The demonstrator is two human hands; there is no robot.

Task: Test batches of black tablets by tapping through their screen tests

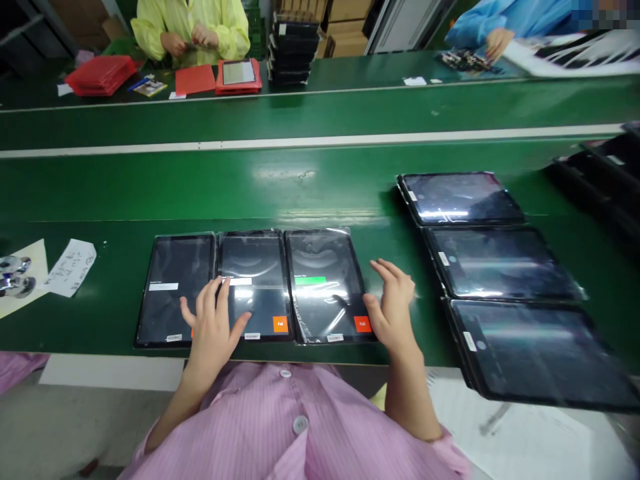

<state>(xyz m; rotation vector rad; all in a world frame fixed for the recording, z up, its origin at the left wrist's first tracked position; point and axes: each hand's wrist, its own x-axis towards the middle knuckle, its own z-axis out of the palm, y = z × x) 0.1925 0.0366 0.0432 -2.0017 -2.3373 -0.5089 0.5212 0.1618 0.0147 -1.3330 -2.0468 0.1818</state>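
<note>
Three tablets lie side by side, screens up, at the front edge of the green bench. My left hand point(213, 327), fingers spread, is over the seam between the left tablet point(167, 263) and the middle tablet point(265, 267); whether its fingertips touch the glass I cannot tell. The left and middle screens each show a white bar. On the right tablet point(325, 257) there is a green bar. Orange "Fail" boxes show on the middle and right screens. Beside the right tablet's right edge, my right hand point(393, 307) is open and holds nothing.
Dark tablets in stacks point(500, 260) stand to the right, with more dark devices point(610, 173) beyond. A handwritten note point(73, 267) lies at left. Across the bench, a person in yellow point(190, 27) works near red pouches point(103, 75); another wears blue point(500, 23).
</note>
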